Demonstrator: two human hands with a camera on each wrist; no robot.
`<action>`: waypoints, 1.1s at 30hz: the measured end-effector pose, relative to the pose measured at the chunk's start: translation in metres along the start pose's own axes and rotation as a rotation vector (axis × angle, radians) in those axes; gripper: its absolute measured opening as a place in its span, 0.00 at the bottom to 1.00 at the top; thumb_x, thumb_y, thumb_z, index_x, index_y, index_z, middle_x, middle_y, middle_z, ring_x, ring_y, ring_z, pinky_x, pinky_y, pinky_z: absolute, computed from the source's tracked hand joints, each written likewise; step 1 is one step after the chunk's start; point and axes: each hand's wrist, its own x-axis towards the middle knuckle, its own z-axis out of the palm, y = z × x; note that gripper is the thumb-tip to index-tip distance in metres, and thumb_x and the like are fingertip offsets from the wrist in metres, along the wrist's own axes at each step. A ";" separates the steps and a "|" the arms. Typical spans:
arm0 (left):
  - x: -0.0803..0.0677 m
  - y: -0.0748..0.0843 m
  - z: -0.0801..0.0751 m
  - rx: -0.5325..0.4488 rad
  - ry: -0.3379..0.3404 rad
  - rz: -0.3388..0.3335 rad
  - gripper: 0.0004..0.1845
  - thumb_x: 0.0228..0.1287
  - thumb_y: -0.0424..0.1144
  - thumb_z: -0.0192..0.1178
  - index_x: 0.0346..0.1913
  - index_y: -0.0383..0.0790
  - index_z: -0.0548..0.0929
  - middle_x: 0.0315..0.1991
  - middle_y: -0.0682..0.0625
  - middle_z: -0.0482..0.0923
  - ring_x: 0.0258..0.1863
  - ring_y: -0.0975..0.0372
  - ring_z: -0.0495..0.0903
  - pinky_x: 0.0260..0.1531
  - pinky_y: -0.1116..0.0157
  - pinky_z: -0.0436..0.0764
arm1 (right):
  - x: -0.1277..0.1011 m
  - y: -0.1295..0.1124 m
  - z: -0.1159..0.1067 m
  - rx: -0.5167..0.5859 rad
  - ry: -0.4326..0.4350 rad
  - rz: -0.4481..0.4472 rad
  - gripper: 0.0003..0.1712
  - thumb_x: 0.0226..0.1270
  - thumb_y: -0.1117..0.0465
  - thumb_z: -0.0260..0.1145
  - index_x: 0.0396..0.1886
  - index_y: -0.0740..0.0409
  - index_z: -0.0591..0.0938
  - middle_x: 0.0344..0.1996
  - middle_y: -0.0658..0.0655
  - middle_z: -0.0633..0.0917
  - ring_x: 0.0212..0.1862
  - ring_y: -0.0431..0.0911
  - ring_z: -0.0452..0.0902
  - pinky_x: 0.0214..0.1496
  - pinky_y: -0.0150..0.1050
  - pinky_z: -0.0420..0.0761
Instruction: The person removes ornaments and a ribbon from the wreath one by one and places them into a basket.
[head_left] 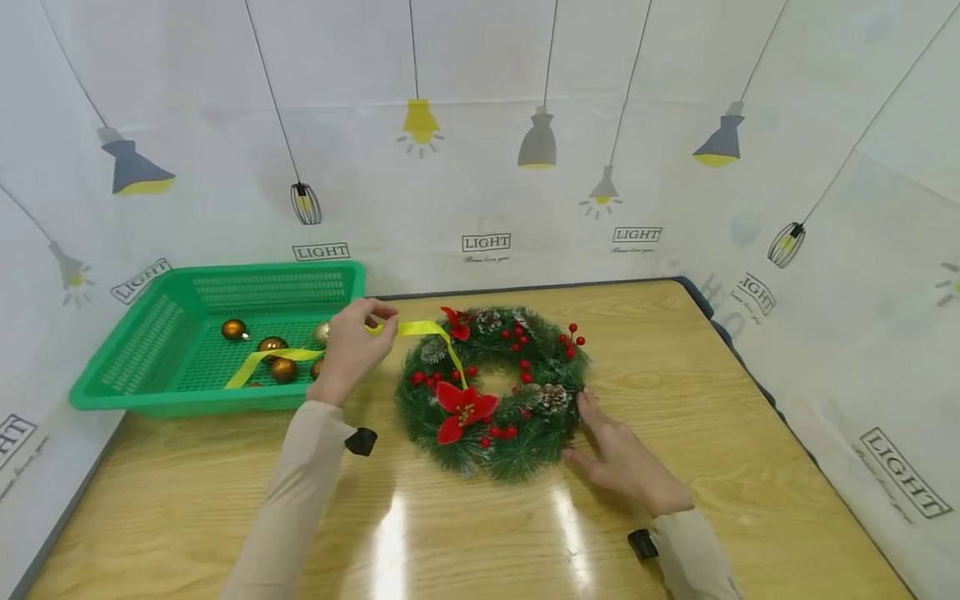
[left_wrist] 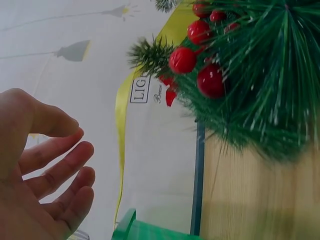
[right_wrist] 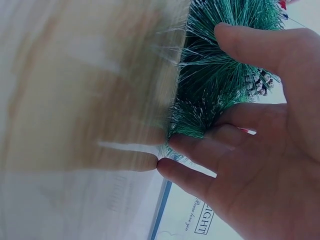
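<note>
A green wreath point(head_left: 517, 446) with red berries, pinecones and red poinsettia flowers lies on the table. A yellow ribbon point(head_left: 420, 327) runs from it leftward behind my left hand point(head_left: 352, 346) to the basket. In the left wrist view, the left thumb and index fingertip come together, the other fingers are loosely bent, and the ribbon point(left_wrist: 121, 115) hangs apart from them. At the wreath's right edge, my right hand point(head_left: 626, 462) touches the greenery point(right_wrist: 210, 75) with thumb and fingers spread. Some of its fingertips are low by the tabletop in the right wrist view.
A green plastic basket point(head_left: 213, 398) stands at the back left, holding several ornament balls point(head_left: 234, 329) in brown and gold. Another stretch of yellow ribbon lies inside. The wooden table point(head_left: 480, 533) meets a white lamp-printed backdrop point(head_left: 420, 208) at the back.
</note>
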 end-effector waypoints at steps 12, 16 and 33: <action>0.003 0.003 0.015 0.024 -0.061 -0.025 0.12 0.73 0.40 0.58 0.51 0.38 0.86 0.48 0.42 0.82 0.43 0.50 0.75 0.43 0.52 0.78 | 0.002 -0.006 0.004 0.013 0.003 -0.016 0.51 0.71 0.55 0.67 0.78 0.75 0.49 0.78 0.76 0.48 0.71 0.68 0.64 0.73 0.60 0.68; 0.003 0.004 0.017 0.045 -0.100 -0.062 0.15 0.73 0.42 0.56 0.55 0.38 0.84 0.53 0.42 0.80 0.48 0.47 0.76 0.46 0.50 0.79 | 0.003 -0.007 0.004 0.013 -0.006 -0.009 0.51 0.71 0.54 0.67 0.78 0.74 0.49 0.78 0.75 0.48 0.71 0.68 0.65 0.73 0.59 0.68; 0.005 0.007 0.018 0.028 -0.060 -0.037 0.11 0.72 0.38 0.59 0.47 0.37 0.87 0.47 0.40 0.85 0.33 0.54 0.79 0.31 0.61 0.78 | -0.001 -0.001 0.001 0.007 0.004 0.019 0.51 0.71 0.55 0.68 0.78 0.74 0.49 0.78 0.76 0.48 0.72 0.68 0.64 0.73 0.59 0.67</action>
